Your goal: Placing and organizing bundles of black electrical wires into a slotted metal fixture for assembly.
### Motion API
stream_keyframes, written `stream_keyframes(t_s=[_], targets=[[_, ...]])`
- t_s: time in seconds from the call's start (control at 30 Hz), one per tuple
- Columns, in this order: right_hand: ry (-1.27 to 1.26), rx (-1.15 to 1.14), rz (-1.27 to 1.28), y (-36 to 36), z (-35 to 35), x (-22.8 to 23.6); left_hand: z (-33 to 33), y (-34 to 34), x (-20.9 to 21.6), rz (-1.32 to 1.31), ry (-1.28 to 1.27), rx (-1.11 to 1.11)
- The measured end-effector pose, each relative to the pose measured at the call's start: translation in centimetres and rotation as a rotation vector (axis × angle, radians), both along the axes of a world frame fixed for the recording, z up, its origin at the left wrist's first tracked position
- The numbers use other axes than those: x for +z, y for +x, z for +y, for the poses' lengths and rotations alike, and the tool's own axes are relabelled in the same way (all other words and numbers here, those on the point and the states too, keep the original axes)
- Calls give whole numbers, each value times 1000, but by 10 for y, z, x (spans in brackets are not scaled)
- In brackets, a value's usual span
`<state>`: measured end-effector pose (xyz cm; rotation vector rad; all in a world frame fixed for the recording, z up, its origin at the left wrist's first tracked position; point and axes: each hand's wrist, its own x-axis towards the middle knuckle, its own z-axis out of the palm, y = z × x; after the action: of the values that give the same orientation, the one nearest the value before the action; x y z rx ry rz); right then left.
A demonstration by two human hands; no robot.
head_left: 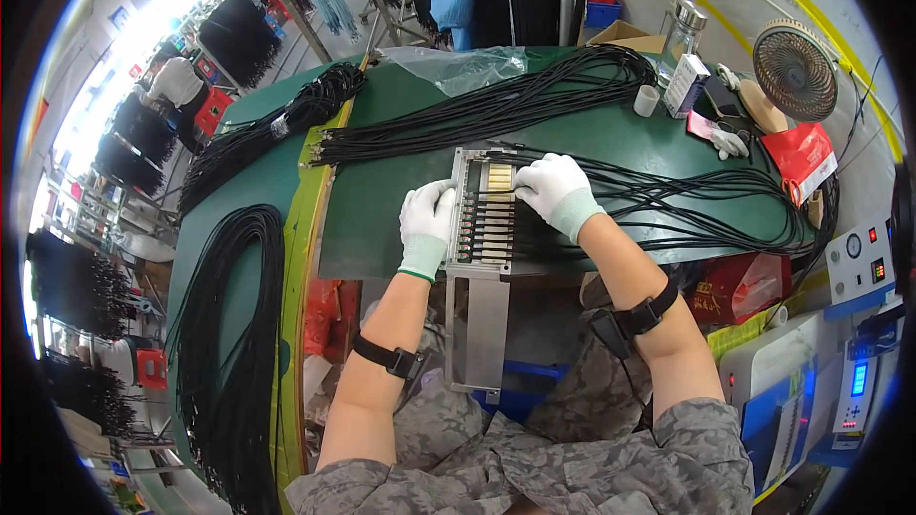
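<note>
A metal fixture with a row of narrow slots lies at the table's front edge. Black cables run from its lower slots out to the right, their metal ends lined up along its left side. Pale yellow slots at its far end show no cable. My left hand, in a white glove, is closed with its fingertips against the fixture's left edge; what they grip is hidden. Also gloved, my right hand pinches a black cable at the slots' right edge, though its fingers cover most of it.
More black cable bundles lie across the green table behind and to the left. At the back right stand a fan, a white cup and a glass jar. Control boxes sit at the right.
</note>
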<state>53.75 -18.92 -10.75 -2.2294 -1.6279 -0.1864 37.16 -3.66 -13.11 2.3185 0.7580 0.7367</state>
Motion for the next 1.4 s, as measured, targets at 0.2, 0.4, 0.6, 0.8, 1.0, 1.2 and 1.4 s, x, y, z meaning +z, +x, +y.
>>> stream_keyframes(t_s=[0.2,0.4,0.6,0.8,1.0,1.2,1.4], targets=[[-24,-27,-52,-5,1,-7,-16,5,2,35,403,-284],[182,-105,-21,6,3,-11,-14,5,-2,168,448,-278],[298,-360,-191,26,-3,-17,-16,8,-3,149,373,-292],[-30,-341,-9,35,2,-18,-21,6,4,151,346,-260],[-41,-382,68,40,4,-19,-32,-9,8,111,315,-235],[178,-361,-21,43,1,-22,-30,-7,4,90,330,-236],[220,-216,116,29,-4,-2,-26,-10,3,69,367,-218]])
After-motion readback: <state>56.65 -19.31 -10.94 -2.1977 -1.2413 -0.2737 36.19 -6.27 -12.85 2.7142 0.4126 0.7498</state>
